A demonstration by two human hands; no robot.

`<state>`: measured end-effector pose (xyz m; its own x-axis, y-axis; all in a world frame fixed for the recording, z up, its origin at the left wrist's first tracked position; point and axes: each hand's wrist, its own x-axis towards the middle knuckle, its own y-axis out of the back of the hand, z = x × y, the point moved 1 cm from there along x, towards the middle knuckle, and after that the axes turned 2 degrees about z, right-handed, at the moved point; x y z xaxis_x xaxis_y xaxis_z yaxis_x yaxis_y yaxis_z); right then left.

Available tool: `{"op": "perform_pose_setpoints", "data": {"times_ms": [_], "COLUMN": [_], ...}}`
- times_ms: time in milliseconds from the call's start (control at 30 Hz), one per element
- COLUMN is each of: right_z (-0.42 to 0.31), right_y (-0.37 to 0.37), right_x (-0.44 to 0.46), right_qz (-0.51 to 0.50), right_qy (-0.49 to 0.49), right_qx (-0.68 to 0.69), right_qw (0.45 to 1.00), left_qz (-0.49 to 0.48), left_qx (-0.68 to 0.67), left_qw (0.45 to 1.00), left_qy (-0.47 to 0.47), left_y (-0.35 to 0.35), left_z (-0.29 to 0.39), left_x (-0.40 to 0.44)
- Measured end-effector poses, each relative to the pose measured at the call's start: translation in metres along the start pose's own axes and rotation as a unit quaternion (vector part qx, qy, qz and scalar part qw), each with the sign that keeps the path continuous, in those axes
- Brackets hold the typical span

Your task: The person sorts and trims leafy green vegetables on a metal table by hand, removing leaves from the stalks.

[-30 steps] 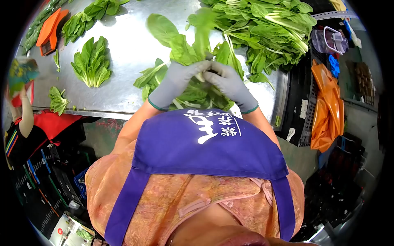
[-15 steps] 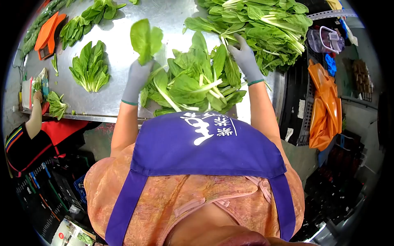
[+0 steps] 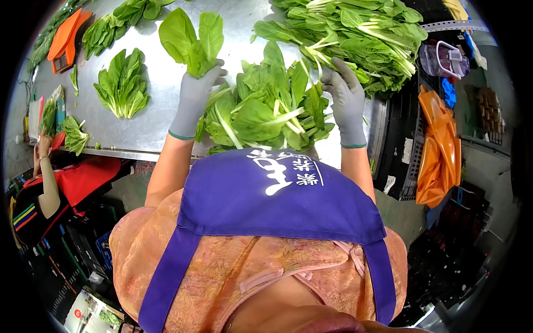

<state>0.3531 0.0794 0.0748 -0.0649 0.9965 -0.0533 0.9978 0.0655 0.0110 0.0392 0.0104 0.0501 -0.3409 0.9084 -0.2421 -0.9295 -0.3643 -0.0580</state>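
My left hand (image 3: 199, 91), in a grey glove, is closed around the base of a small bunch of leafy greens (image 3: 191, 44), its broad leaves pointing away from me. My right hand (image 3: 345, 91), gloved the same way, has its fingers curved but apart beside pale stems at the near edge of a large pile of leafy greens (image 3: 361, 39). Between my hands lies a loose heap of leafy greens (image 3: 261, 111) with white stalks, close to my apron. Left of them, a fanned bunch of greens (image 3: 121, 86) lies on the metal table (image 3: 161, 111).
More greens (image 3: 102, 40) and an orange scale (image 3: 66, 41) are at the far left. Another person's hand (image 3: 44, 147) holds greens at the left edge. To the right are a black crate (image 3: 408, 147), an orange plastic sheet (image 3: 437, 150) and a clear jug (image 3: 441, 60).
My left hand has risen slightly away from me, with the greens showing more fully. My right hand has shifted right and its fingers have turned. The other person's hand has picked up greens.
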Motion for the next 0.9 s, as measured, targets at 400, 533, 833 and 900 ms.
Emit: {"op": "perform_pose_setpoints", "data": {"times_ms": [400, 533, 833, 900], "right_z": [-0.046, -0.051, -0.051, -0.046], "right_y": [-0.012, -0.017, -0.019, -0.032], "right_x": [-0.029, -0.028, -0.023, -0.026], "right_qz": [-0.154, -0.168, -0.175, -0.114], "right_qy": [0.005, 0.041, 0.001, 0.057], "right_qx": [-0.001, -0.064, -0.071, -0.072], "right_qw": [0.988, 0.983, 0.982, 0.989], "left_qz": [-0.285, -0.281, -0.123, -0.148], "left_qx": [-0.165, -0.195, -0.176, -0.241], "left_qw": [0.938, 0.938, 0.975, 0.955], "left_qy": [0.112, 0.063, -0.054, -0.094], "left_y": [-0.078, -0.077, -0.064, -0.069], "left_z": [0.028, 0.035, 0.025, 0.021], "left_x": [-0.02, -0.03, -0.026, -0.029]}}
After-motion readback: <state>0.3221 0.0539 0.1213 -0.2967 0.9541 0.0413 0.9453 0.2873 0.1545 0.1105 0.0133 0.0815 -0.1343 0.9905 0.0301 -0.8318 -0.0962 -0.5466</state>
